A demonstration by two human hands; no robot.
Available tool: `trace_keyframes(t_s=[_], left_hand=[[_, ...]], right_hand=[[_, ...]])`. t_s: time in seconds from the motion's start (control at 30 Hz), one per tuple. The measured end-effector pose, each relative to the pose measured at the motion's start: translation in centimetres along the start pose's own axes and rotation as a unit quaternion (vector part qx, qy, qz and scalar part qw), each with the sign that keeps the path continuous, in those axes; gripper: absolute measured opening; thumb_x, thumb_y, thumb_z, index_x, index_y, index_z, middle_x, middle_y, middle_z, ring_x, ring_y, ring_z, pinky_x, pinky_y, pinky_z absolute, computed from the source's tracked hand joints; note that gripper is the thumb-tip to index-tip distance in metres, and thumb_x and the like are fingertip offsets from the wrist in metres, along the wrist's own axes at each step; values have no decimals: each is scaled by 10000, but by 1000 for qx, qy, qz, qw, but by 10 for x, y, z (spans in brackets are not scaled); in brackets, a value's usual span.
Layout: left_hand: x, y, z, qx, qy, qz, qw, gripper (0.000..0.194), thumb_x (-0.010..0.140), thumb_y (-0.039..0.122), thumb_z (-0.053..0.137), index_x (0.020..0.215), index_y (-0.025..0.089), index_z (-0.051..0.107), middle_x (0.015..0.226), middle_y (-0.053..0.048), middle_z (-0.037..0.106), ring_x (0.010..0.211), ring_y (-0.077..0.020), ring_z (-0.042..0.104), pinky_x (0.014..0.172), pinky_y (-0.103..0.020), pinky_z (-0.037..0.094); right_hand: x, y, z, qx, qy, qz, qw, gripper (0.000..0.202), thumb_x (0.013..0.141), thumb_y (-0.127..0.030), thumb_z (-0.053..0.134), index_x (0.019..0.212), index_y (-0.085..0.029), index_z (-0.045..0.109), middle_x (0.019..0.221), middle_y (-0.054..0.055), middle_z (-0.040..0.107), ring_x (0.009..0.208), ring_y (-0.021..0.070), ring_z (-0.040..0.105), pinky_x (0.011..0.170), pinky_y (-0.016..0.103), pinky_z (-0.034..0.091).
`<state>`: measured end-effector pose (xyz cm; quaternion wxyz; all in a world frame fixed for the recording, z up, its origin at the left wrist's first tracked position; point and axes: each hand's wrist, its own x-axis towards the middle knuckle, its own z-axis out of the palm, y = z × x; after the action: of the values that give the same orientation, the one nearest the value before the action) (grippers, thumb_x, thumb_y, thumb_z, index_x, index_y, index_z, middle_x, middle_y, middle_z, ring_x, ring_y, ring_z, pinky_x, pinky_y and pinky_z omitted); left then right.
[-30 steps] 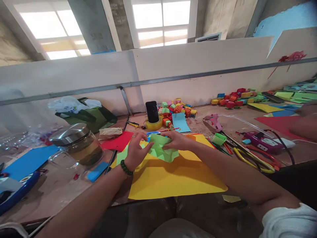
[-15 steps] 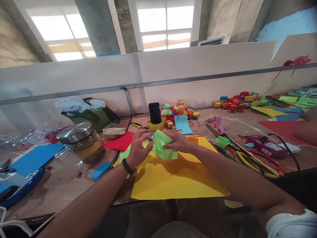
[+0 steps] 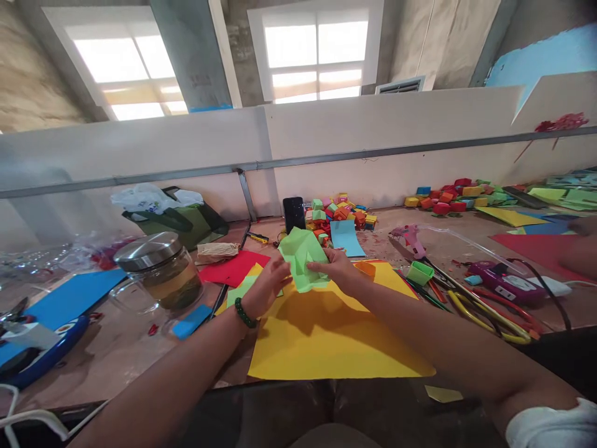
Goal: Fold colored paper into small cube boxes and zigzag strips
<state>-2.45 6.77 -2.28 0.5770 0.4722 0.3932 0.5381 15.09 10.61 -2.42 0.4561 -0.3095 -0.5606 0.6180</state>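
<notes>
A sheet of light green paper (image 3: pixel 302 254), creased and partly folded, is held up over a large yellow sheet (image 3: pixel 326 342). My right hand (image 3: pixel 339 271) pinches its right side, thumb on the near face. At its lower left edge, the fingers of my left hand (image 3: pixel 268 285) are closed against the paper; their tips are partly hidden. A green beaded bracelet (image 3: pixel 244 313) circles my left wrist. Under and beside that hand lie more light green pieces (image 3: pixel 242 289).
Behind stand a phone (image 3: pixel 294 214) and a heap of small coloured paper boxes (image 3: pixel 342 211). A glass jar mug (image 3: pixel 163 274) is at left. To the right lie a pink glue gun (image 3: pixel 413 239), a green paper box (image 3: pixel 420 272), scissors (image 3: pixel 485 314) and a purple power strip (image 3: pixel 504 283). Another person's hand (image 3: pixel 576 249) shows far right.
The green paper has been raised and turned so its face shows more. My left hand's fingers, spread beside the paper before, have come in to its lower left edge. The view has tilted slightly up.
</notes>
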Motion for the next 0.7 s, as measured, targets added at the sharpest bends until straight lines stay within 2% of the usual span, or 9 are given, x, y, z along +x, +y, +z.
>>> trace_keyframes(t_s=[0.07, 0.17, 0.23, 0.3, 0.43, 0.5, 0.6, 0.7], left_hand=[[-2, -2, 4, -14, -28, -34, 999, 496, 621, 457, 790, 1013, 183, 656, 1022, -86, 710, 950, -230, 660, 800, -314, 529], [-2, 4, 0, -9, -26, -55, 998, 461, 582, 431, 819, 924, 155, 680, 896, -80, 731, 833, -220, 677, 709, -286, 538], [-1, 11, -5, 24, -49, -85, 995, 421, 559, 381, 836, 876, 147, 688, 798, -57, 729, 722, -183, 669, 645, -252, 525], [-2, 18, -10, 83, -96, -138, 982, 376, 530, 342, 852, 803, 137, 695, 718, -37, 717, 614, -150, 641, 581, -227, 504], [-5, 27, -11, 189, -172, -226, 940, 336, 499, 359, 858, 672, 126, 688, 621, -14, 683, 508, -115, 586, 499, -207, 468], [-6, 29, -10, 210, -172, -238, 932, 345, 478, 349, 864, 675, 130, 684, 633, -7, 678, 506, -107, 579, 495, -203, 464], [-6, 30, -9, 213, -145, -234, 937, 372, 489, 346, 855, 747, 142, 681, 695, -8, 683, 539, -109, 589, 519, -209, 468], [-5, 28, -10, 232, -143, -222, 936, 380, 521, 377, 832, 774, 140, 678, 691, -10, 664, 537, -106, 564, 515, -213, 447]], right_hand=[[0, 8, 6, -1, -9, -17, 1000, 493, 485, -474, 831, 841, -175, 669, 811, 21, 695, 667, 158, 626, 663, 303, 530], [2, 11, 4, -53, -30, -48, 997, 507, 534, -490, 811, 902, -175, 659, 882, 41, 699, 758, 186, 646, 705, 327, 536], [4, 5, -3, -107, -4, -78, 991, 533, 545, -446, 818, 970, -177, 642, 940, 52, 689, 843, 196, 642, 757, 335, 526], [5, -4, -11, -153, 10, -75, 985, 553, 557, -382, 826, 1034, -184, 626, 955, 52, 677, 881, 185, 628, 781, 320, 512], [6, -14, -23, -179, -96, -21, 979, 456, 554, -346, 816, 943, -164, 661, 797, 14, 660, 733, 140, 598, 657, 261, 483], [7, -13, -27, -186, -143, 0, 972, 403, 543, -373, 805, 848, -145, 673, 707, -11, 629, 634, 107, 550, 587, 234, 443], [8, -11, -31, -195, -186, 20, 963, 362, 540, -399, 791, 740, -129, 657, 634, -27, 591, 572, 83, 497, 535, 211, 393], [6, -14, -30, -214, -208, 25, 954, 341, 575, -393, 771, 755, -132, 645, 613, -36, 566, 553, 72, 463, 505, 195, 351]])
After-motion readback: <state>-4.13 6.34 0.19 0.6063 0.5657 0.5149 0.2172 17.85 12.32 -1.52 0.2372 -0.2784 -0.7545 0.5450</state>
